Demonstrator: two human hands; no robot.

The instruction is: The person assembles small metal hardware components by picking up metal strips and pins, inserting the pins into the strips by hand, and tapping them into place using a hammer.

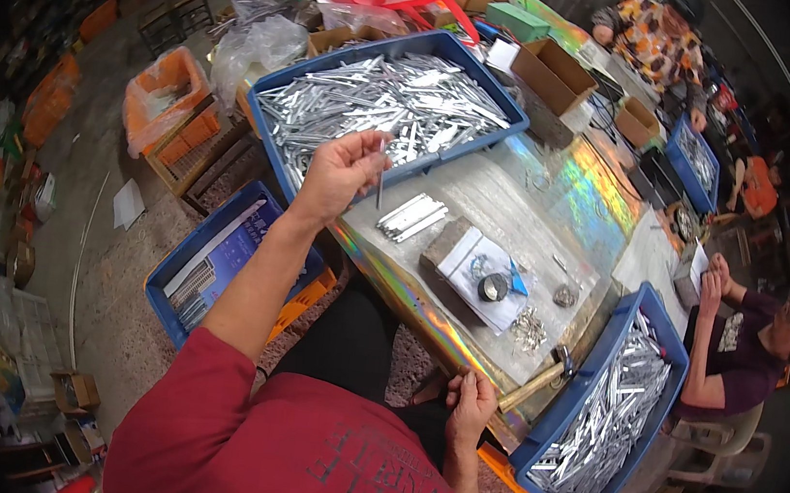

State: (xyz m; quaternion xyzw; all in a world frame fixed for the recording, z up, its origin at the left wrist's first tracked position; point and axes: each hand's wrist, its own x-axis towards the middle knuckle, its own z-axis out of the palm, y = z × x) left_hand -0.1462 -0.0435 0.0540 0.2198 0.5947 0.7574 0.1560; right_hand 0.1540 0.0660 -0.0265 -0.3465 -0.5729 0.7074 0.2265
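My left hand (pixel 343 174) is raised at the near edge of a big blue tray (pixel 518 122) heaped with silvery metal strips (pixel 383 99). Its fingers pinch one slim metal strip (pixel 381 177), held upright. Below that lies a small neat stack of strips (pixel 412 217) on the table. My right hand (pixel 471 407) rests low by the table's front edge, fingers curled; whatever they hold, if anything, is hidden. Just beside it is a hammer (pixel 535 385) with a wooden handle. A block with white paper (pixel 465 252) bears a small round dark container (pixel 493 287).
Small metal parts (pixel 529 330) lie near the block. A second blue tray (pixel 678 366) full of strips stands at right, a blue crate (pixel 157 283) low at left. Cardboard boxes (pixel 553 75) fill the back. Two people (pixel 657 43) (pixel 743 354) work at the far side and right.
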